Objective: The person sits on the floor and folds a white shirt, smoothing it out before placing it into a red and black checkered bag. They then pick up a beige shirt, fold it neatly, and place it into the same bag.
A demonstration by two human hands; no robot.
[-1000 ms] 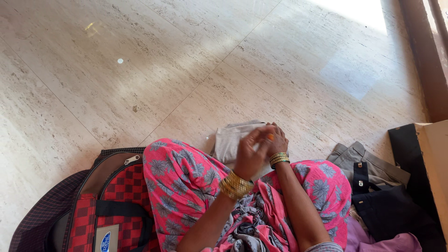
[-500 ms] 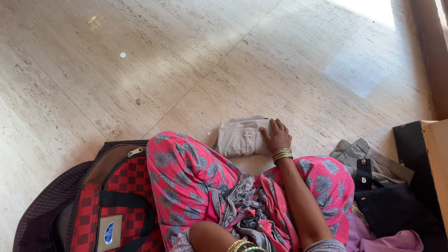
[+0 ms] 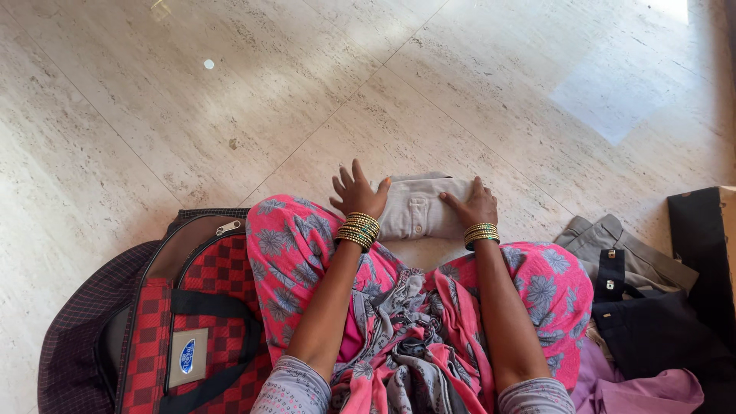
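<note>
Head view shows one folded grey shirt [image 3: 418, 208] on the floor [image 3: 230, 92], one red checked bag [image 3: 184, 322], two hands. Left hand [image 3: 357, 193], fingers spread apart, touches its left edge; right hand [image 3: 477, 205] lies flat, fingers together, on its right end.

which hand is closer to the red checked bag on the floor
Left. The left hand is at the folded grey shirt's near end, closest to the red checked bag; the right hand rests further away.
</note>
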